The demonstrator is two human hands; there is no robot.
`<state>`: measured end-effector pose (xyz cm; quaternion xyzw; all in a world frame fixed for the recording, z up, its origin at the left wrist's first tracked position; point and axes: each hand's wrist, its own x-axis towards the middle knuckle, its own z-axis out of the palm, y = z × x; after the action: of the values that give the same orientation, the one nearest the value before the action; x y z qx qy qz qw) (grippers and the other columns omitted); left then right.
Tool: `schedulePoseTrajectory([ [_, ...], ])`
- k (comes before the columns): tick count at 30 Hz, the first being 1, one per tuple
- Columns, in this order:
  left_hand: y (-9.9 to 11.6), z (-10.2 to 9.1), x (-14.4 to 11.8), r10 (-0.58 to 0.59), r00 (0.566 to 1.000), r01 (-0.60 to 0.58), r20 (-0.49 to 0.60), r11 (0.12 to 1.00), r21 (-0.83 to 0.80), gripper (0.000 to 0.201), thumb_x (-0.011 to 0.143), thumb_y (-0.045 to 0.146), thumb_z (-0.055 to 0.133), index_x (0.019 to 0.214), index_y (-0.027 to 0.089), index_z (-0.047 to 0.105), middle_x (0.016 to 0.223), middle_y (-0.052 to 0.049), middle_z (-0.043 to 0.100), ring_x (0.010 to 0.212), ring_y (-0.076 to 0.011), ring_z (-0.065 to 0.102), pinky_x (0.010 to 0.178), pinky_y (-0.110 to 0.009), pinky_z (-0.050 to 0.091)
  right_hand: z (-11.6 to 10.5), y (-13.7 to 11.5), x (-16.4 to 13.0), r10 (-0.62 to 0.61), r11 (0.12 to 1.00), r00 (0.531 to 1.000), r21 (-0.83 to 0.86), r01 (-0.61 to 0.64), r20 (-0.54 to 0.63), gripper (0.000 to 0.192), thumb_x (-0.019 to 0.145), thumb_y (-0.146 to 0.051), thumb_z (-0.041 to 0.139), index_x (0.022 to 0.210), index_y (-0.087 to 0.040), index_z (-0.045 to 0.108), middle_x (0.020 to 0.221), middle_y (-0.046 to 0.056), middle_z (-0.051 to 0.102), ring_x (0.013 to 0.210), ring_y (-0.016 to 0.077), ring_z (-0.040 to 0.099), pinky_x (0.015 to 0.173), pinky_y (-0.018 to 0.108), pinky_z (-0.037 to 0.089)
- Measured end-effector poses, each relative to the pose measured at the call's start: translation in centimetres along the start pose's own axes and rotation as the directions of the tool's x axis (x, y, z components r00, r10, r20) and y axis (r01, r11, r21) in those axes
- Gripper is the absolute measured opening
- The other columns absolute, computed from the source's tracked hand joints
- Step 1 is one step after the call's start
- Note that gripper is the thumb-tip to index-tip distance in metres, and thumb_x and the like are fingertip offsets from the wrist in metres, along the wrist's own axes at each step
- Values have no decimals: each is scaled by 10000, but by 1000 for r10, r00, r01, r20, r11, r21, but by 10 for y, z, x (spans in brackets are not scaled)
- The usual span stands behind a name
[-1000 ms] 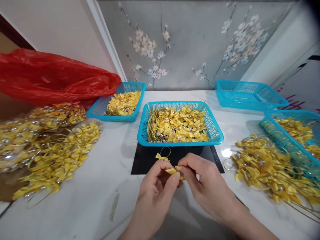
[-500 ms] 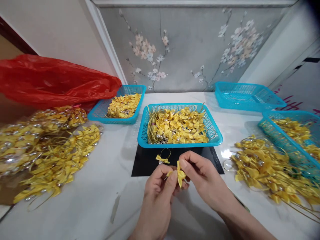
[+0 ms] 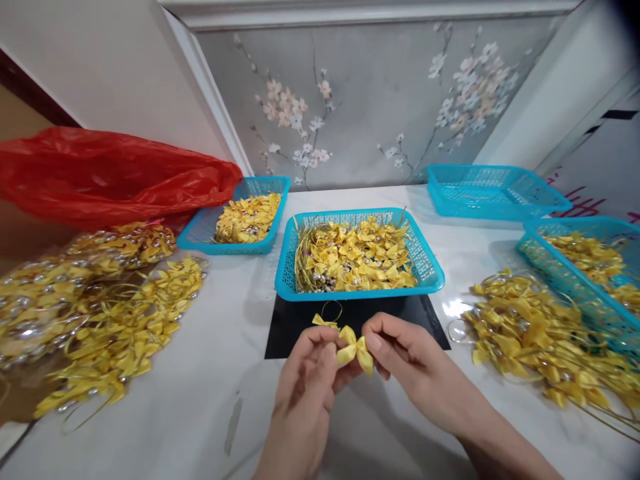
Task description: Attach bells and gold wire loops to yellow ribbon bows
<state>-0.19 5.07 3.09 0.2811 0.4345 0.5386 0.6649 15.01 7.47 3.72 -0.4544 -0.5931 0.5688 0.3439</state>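
Between my two hands is a yellow ribbon bow [image 3: 354, 349], its loops spread toward the camera. My left hand [image 3: 313, 370] pinches the bow's left side between thumb and fingers. On the other side, my right hand [image 3: 403, 350] grips a right-hand loop with thumb and forefinger. Just beyond my left fingertips a second small yellow bow [image 3: 323, 321] with a thin gold cord loop [image 3: 332, 305] shows, partly hidden by the fingers. Both hands are over the near edge of a black mat [image 3: 283, 327] on the white table [image 3: 220, 373].
A blue basket [image 3: 360, 293] of yellow bows stands ahead on the mat. Bow piles lie left [image 3: 125, 333] and right [image 3: 530, 333]. More blue baskets [image 3: 270, 230] [image 3: 500, 210] [image 3: 560, 280] stand around, and a red plastic bag [image 3: 115, 177] is at the back left.
The bow has turned and its loops are spread wider. My left thumb has drawn back to the left, and my right fingers have shifted onto the bow's right side.
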Motion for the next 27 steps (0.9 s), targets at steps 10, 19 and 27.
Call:
schedulePoseTrajectory([
  [10, 4, -6, 7, -126, 983, 82, 130, 949, 303, 227, 853, 350, 670, 737, 157, 640, 712, -11, 609, 729, -147, 548, 724, -273, 455, 4, 1, -5, -33, 983, 999, -182, 35, 15, 266, 990, -322, 401, 762, -205, 475, 684, -33, 468, 618, 126, 423, 548, 243, 324],
  [19, 8, 0, 8, -90, 996, 89, -2, 982, 169, 276, 791, 348, 731, 632, 158, 607, 633, 9, 590, 644, -122, 500, 659, -240, 436, 2, 5, 0, 28, 996, 1000, 88, -29, 6, 432, 979, -522, 369, 730, -191, 490, 648, -39, 440, 594, 115, 410, 550, 237, 355],
  [27, 8, -4, 9, -197, 978, 194, -73, 980, -38, 430, 800, 590, 623, 835, 165, 678, 846, -54, 644, 786, -193, 577, 716, -338, 521, 1, 4, 2, 57, 994, 997, 93, -61, 43, 363, 929, -489, 510, 739, -182, 546, 634, -48, 432, 585, 109, 355, 538, 235, 298],
])
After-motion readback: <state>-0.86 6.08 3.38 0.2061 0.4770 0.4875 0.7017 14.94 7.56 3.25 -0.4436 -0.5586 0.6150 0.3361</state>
